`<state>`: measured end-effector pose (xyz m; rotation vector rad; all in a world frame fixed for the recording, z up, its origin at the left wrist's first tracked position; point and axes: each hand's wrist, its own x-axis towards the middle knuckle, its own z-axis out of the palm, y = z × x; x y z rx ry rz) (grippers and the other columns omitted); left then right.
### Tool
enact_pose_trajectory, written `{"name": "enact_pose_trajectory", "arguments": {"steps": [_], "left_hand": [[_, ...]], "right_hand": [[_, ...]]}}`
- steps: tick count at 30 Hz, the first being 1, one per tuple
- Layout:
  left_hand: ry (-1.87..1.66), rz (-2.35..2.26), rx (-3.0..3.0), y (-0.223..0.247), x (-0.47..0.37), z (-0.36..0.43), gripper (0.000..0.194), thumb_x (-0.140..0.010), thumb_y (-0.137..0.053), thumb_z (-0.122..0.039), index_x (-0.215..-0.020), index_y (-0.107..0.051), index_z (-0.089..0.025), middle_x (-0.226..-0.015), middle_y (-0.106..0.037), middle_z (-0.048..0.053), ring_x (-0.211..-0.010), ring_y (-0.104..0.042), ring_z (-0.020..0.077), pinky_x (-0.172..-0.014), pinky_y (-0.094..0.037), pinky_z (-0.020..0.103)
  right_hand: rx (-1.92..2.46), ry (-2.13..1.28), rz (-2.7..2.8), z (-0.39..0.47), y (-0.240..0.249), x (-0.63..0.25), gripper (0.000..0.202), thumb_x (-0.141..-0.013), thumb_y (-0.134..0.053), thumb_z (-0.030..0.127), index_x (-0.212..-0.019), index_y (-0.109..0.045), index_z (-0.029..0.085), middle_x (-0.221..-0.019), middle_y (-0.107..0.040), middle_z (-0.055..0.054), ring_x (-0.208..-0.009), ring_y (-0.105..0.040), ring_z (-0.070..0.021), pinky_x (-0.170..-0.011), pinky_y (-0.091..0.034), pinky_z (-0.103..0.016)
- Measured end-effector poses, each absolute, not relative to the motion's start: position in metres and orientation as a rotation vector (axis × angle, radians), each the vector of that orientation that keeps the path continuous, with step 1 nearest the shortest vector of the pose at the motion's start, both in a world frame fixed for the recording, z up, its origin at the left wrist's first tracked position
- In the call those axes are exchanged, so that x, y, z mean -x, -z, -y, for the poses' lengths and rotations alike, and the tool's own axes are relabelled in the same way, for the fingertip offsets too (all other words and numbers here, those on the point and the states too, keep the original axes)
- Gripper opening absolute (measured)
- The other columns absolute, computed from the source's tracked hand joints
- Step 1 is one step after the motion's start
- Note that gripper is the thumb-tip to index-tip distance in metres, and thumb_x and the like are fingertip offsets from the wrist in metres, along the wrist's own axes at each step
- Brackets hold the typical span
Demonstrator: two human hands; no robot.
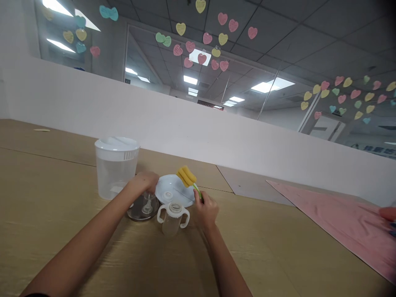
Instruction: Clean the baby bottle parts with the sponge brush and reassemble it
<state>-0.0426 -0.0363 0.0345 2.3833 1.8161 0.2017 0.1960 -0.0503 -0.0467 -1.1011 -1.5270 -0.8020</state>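
Observation:
In my right hand (206, 210) is a bottle brush with a yellow sponge head (186, 176) and a green and white handle. The fingers wrap round the handle, and the sponge points up and left. My left hand (147, 181) curls downward over a round metal tray (139, 213); its fingertips are hidden. Under that hand, a clear bottle nipple (147, 207) stands on the tray. A baby bottle (172, 225) with two white side handles stands upright between my forearms, its top uncapped. Behind it lies a white bowl (182, 198) with a small white ring (168, 196) in it.
A clear bucket (116, 173) with a white lid stands left of the tray. Pink cloth (334, 218) covers the table's right side, where part of another person's hand (388, 213) shows. A white partition (185, 132) with glass above it runs behind the table (62, 198).

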Motion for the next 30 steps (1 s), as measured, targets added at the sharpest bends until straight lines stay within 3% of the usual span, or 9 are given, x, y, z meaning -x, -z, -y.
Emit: {"name": "enact_pose_trajectory", "arguments": {"steps": [2,6,12,18,21,25,30], "left_hand": [[-0.211,-1.845,-2.433,-0.038,0.037,0.039,0.005,-0.053,-0.065,-0.020,-0.057,-0.066,-0.017,-0.063,-0.069,0.011,-0.063,-0.063,0.0246,-0.061,-0.047,0.032],[-0.269,-1.798,-2.526,-0.037,0.017,0.041,0.019,-0.069,-0.052,-0.019,-0.077,-0.069,-0.019,-0.087,-0.070,0.013,-0.083,-0.063,0.0258,-0.073,-0.045,0.034],[-0.175,-1.684,-2.479,-0.011,0.001,0.034,0.015,-0.061,-0.062,-0.018,-0.074,-0.069,-0.019,-0.085,-0.071,0.009,-0.078,-0.064,0.0226,-0.066,-0.045,0.027],[-0.202,-1.589,-2.463,-0.009,0.003,0.032,0.012,-0.062,-0.057,-0.012,-0.069,-0.066,-0.015,-0.083,-0.069,0.010,-0.075,-0.062,0.0222,-0.067,-0.046,0.029],[-0.319,-1.506,-2.480,-0.021,0.006,0.034,0.017,-0.071,-0.052,-0.018,-0.081,-0.065,-0.013,-0.098,-0.065,0.013,-0.087,-0.060,0.0219,-0.077,-0.045,0.030],[-0.537,-1.293,-2.435,-0.047,0.015,0.043,0.033,-0.084,-0.039,-0.034,-0.107,-0.054,-0.015,-0.111,-0.060,0.008,-0.098,-0.056,0.0165,-0.083,-0.043,0.025],[-0.741,-0.927,-2.180,-0.076,0.023,0.065,0.030,-0.082,-0.044,-0.037,-0.101,-0.054,-0.016,-0.105,-0.061,0.006,-0.098,-0.055,0.0169,-0.085,-0.043,0.027]], "right_hand": [[1.102,0.804,1.529,0.050,0.047,-0.196,0.045,-0.089,-0.044,0.042,-0.056,-0.060,0.017,-0.041,-0.049,0.002,-0.038,-0.041,-0.0065,-0.045,-0.025,-0.022],[1.108,0.800,1.535,0.051,0.047,-0.196,0.044,-0.089,-0.044,0.042,-0.056,-0.060,0.017,-0.041,-0.049,0.003,-0.038,-0.042,-0.0068,-0.045,-0.025,-0.022],[1.116,0.787,1.542,0.051,0.046,-0.196,0.046,-0.089,-0.042,0.042,-0.055,-0.059,0.016,-0.040,-0.049,0.002,-0.038,-0.040,-0.0064,-0.045,-0.025,-0.021],[1.112,0.786,1.532,0.051,0.047,-0.196,0.044,-0.088,-0.044,0.043,-0.056,-0.061,0.017,-0.041,-0.050,0.002,-0.039,-0.042,-0.0067,-0.046,-0.025,-0.021],[1.115,0.785,1.528,0.051,0.048,-0.196,0.044,-0.088,-0.044,0.043,-0.057,-0.060,0.017,-0.041,-0.050,0.002,-0.039,-0.042,-0.0067,-0.046,-0.025,-0.021],[1.106,0.779,1.549,0.051,0.047,-0.196,0.047,-0.090,-0.040,0.043,-0.056,-0.058,0.017,-0.043,-0.051,0.002,-0.039,-0.041,-0.0061,-0.045,-0.025,-0.021],[1.249,0.685,1.465,0.050,0.046,-0.198,0.051,-0.091,-0.035,0.045,-0.055,-0.058,0.017,-0.041,-0.050,0.002,-0.037,-0.036,-0.0067,-0.043,-0.020,-0.022]]}}
